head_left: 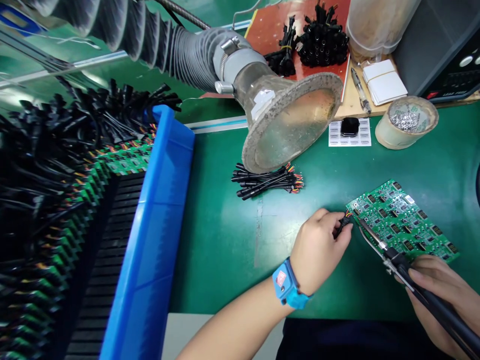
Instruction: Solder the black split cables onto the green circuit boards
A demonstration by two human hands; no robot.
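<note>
A green circuit board lies on the green mat at the lower right. My left hand, with a blue wrist strap, pinches a small black connector with coloured wires against the board's left corner. My right hand grips a black soldering iron; its metal tip touches the same corner of the board. A bundle of black connector leads lies on the mat above my left hand.
A fume extractor hose and funnel hang over the mat. A blue bin at left holds several boards with black leads. At the back are more black connectors, a tape-roll cup of solder bits, a smartwatch and a grey unit.
</note>
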